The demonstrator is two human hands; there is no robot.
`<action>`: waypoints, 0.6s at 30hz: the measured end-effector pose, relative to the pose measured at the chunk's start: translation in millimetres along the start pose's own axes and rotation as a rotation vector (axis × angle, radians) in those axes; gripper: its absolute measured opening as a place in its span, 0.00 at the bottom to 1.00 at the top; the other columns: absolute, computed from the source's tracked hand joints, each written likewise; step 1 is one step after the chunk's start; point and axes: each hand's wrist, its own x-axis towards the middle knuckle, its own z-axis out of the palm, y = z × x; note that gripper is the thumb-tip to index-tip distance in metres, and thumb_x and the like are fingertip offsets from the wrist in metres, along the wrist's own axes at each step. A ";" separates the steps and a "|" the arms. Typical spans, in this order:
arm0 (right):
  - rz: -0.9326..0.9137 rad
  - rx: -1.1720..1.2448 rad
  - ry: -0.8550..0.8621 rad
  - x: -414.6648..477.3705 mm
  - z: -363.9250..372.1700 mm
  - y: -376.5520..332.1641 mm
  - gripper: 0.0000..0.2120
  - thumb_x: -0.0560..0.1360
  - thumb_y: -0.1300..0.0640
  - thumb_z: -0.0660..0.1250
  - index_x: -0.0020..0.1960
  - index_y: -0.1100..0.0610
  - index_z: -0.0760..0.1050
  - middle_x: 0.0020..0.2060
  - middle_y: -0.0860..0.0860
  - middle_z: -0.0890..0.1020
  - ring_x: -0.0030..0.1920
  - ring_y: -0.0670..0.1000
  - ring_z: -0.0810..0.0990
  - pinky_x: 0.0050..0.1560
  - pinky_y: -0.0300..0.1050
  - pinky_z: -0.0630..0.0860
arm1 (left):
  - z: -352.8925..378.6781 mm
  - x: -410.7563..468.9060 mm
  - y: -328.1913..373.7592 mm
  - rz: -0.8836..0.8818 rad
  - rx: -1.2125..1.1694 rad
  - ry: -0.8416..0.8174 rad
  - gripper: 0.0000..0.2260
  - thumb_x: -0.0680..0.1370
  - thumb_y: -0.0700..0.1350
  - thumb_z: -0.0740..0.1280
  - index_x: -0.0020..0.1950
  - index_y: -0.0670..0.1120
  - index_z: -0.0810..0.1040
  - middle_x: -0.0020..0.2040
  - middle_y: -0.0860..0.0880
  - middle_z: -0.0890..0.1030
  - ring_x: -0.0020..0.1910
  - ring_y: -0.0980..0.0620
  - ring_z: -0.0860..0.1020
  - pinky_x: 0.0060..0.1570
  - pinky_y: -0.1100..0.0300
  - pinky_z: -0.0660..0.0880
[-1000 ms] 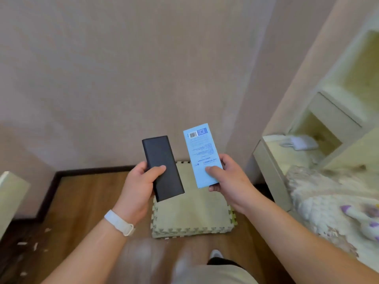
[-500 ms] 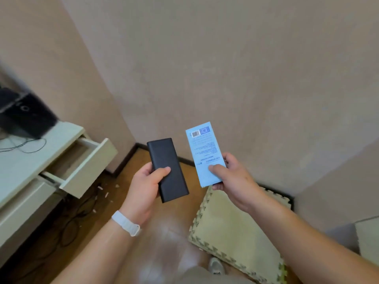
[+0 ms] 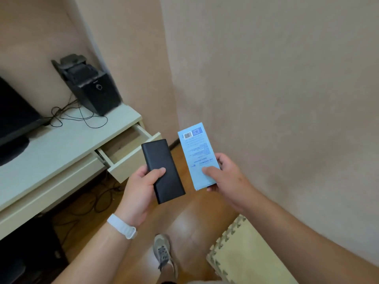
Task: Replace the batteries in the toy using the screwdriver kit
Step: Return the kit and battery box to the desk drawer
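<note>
My left hand (image 3: 141, 187) grips a flat black case (image 3: 162, 171), thumb across its front, holding it upright at chest height. Beside it, my right hand (image 3: 227, 181) holds a light blue flat box (image 3: 198, 154) with a barcode and small print on the side facing me, thumb pressed on its lower part. The two items stand side by side, a small gap between them. No toy is in view.
A pale cabinet (image 3: 61, 148) stands at the left with an open drawer (image 3: 127, 148) just behind the black case. On top sit a black device (image 3: 90, 87), loose cables and a dark screen (image 3: 14, 119). A foam puzzle mat (image 3: 246, 257) lies on the wooden floor at lower right.
The view has swung left: the foam mat slid to the lower right and the cabinet with its open drawer came close. Both hands keep the same hold on their items.
</note>
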 end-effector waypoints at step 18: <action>0.112 -0.136 -0.032 210.8 200.1 -35.5 0.09 0.78 0.59 0.65 0.56 0.50 0.72 0.53 0.47 0.84 0.50 0.49 0.84 0.35 0.41 0.76 | -191.1 231.4 70.9 -0.056 -0.094 0.065 0.09 0.79 0.41 0.67 0.58 0.48 0.80 0.52 0.48 0.85 0.52 0.47 0.82 0.48 0.50 0.80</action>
